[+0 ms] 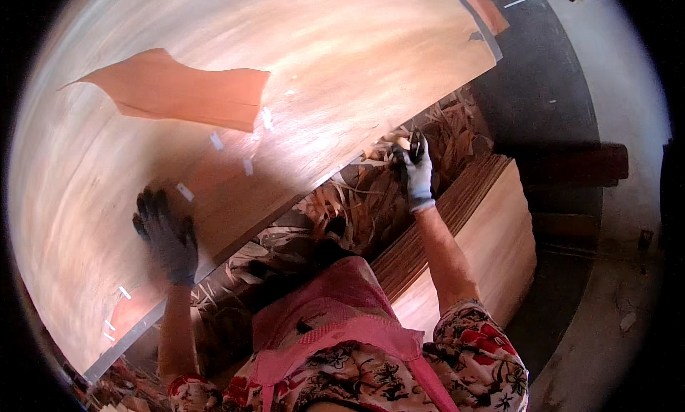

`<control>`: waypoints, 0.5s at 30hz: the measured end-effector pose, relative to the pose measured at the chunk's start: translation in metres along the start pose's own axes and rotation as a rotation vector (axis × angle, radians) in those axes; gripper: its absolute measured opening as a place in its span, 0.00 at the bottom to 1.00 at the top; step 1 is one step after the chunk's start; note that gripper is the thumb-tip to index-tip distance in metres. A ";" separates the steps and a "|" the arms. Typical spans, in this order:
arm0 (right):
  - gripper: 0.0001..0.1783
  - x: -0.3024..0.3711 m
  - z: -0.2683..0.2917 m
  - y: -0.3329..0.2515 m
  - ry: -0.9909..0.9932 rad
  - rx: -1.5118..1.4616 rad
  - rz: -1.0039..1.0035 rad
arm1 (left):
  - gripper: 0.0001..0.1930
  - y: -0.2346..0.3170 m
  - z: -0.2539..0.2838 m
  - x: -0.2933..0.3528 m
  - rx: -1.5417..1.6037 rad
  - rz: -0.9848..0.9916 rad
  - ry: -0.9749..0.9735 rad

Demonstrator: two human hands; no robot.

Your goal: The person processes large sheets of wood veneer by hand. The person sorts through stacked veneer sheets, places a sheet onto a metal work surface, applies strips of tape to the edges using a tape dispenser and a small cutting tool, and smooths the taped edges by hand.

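Observation:
A large pale wood veneer sheet [342, 62] covers the work surface in front of me. My left hand [168, 233], in a dark glove, lies flat on it with the fingers spread, near its front edge. Just past that edge, over the scraps, is my right hand [416, 171] in a pale glove with dark fingertips. Its fingers are curled together beside a small pale bit; what they hold is hard to make out. A reddish veneer piece [193, 91] with an uneven outline rests on the sheet. Short white tape strips [217, 141] stick to the sheet near it.
Torn veneer scraps [342, 205] heap up between the sheet's edge and my body. To my right stands a stack of veneer sheets [485, 233] on edge. Dark beams [578, 164] lie farther right, beside a pale floor strip [628, 126].

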State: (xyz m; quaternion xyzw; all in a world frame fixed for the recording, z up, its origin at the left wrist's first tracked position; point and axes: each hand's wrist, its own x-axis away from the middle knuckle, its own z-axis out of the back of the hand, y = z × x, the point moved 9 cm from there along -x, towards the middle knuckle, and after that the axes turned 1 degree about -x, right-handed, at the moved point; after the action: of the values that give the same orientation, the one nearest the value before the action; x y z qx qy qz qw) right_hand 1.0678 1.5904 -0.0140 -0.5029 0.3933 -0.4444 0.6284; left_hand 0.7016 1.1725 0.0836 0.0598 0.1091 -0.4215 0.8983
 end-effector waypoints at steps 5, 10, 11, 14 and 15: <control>0.09 -0.002 -0.007 0.078 -0.201 -0.090 -0.276 | 0.35 0.002 -0.003 -0.004 -0.049 -0.001 -0.027; 0.16 0.112 0.053 0.154 -0.214 -0.105 -0.838 | 0.35 0.011 -0.001 -0.009 0.055 0.033 0.043; 0.18 0.131 0.054 0.155 -0.235 -0.118 -0.861 | 0.35 0.007 -0.001 -0.007 0.059 0.015 0.058; 0.21 0.159 0.036 0.135 -0.468 0.221 -0.481 | 0.34 0.007 -0.004 0.001 0.034 -0.020 0.081; 0.23 0.174 0.030 0.143 -0.529 0.450 -0.416 | 0.34 0.014 0.001 -0.003 0.064 -0.001 0.066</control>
State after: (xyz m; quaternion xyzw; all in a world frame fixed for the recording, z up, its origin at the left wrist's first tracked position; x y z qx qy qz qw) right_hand 1.1713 1.4470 -0.1572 -0.5186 0.0005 -0.4924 0.6990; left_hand 0.7110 1.1829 0.0859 0.1022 0.1253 -0.4231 0.8915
